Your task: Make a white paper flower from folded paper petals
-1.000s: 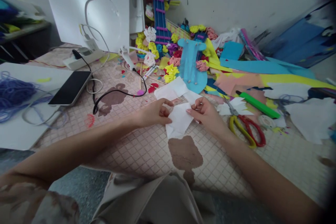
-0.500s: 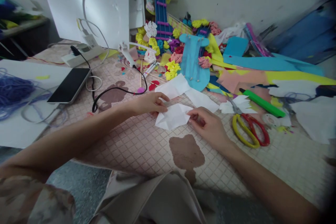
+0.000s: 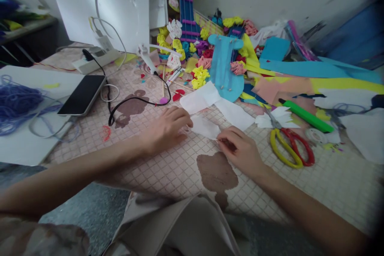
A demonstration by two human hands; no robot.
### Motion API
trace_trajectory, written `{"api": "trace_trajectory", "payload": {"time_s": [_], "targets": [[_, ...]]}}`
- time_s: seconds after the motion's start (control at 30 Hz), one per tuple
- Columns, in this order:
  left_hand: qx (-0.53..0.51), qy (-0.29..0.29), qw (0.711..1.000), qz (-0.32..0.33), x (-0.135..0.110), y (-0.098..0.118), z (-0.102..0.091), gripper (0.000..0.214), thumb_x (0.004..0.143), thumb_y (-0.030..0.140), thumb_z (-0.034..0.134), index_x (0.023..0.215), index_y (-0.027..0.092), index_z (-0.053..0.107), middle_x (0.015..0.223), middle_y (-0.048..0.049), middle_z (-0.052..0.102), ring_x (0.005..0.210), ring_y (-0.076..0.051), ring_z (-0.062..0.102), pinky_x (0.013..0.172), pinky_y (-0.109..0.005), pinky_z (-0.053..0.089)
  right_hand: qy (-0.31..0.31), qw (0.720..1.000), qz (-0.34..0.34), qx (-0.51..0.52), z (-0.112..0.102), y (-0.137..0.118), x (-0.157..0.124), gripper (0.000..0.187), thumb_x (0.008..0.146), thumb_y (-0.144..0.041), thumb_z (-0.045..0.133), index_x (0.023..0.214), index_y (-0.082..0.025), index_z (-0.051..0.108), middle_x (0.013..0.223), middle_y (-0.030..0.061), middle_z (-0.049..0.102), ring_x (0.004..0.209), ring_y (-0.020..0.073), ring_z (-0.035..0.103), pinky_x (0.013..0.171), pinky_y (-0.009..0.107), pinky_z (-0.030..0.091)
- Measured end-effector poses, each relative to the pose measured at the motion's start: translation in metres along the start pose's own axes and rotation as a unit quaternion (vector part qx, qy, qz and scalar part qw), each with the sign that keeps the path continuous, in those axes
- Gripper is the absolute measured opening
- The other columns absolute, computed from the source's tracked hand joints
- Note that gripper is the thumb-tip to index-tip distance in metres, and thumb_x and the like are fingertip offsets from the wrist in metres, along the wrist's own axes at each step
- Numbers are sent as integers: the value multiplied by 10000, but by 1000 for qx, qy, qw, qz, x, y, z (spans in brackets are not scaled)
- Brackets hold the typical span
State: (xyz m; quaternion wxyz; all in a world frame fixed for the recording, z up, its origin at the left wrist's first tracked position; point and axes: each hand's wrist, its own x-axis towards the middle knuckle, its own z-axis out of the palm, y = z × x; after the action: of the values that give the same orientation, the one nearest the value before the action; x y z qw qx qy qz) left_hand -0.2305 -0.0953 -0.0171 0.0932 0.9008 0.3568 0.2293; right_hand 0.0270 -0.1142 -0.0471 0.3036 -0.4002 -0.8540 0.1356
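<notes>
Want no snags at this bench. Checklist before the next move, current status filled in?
1. Right hand on the small white paper piece between the hands: ok, fingertips pinch its near right edge.
2. Left hand gripping that piece: cannot tell, its curled fingers hide the contact.
3. Whole piece in view: not ok, the left hand covers part of its left end.
4. Metal scissors with red and yellow handles away from both hands: ok, lying right of the right hand.
5. White pistol-shaped glue gun cool: cannot tell.
6. Its looped black cord off the left hand: ok, apart.
</notes>
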Motion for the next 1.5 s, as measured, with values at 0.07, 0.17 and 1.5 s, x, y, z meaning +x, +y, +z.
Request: {"api": "trace_trajectory", "payload": {"time_s": [0.07, 0.17, 1.5], "targets": [[48, -11, 998, 26, -4, 0, 5, 148, 823, 143, 541, 967, 167, 558, 1036, -66, 595, 1001, -199, 510, 889, -368, 393, -10, 1000, -7, 17, -2, 1, -1, 92, 867, -159, 502, 865, -218, 573, 842, 35, 591, 781, 154, 583, 683, 280, 473], [97, -4, 994, 58, -5, -3, 10, 138, 872, 163, 488, 993, 174, 552, 1048, -71, 612, 998, -200, 507, 902, -387, 365, -32, 999, -38, 17, -5, 4, -2, 124, 872, -149, 494, 908, -227, 584, 904, 51, 609, 841, 164, 590, 735, 298, 487], [-90, -23, 992, -89, -20, 10, 20, 97, 850, 216, 532, 814, 157, 600, 858, -52, 586, 853, -167, 509, 777, -300, 391, -90, 993, 54, 53, -6, -5, -4, 114, 818, -109, 525, 828, -218, 560, 881, 37, 559, 850, 177, 549, 728, 312, 453]]}}
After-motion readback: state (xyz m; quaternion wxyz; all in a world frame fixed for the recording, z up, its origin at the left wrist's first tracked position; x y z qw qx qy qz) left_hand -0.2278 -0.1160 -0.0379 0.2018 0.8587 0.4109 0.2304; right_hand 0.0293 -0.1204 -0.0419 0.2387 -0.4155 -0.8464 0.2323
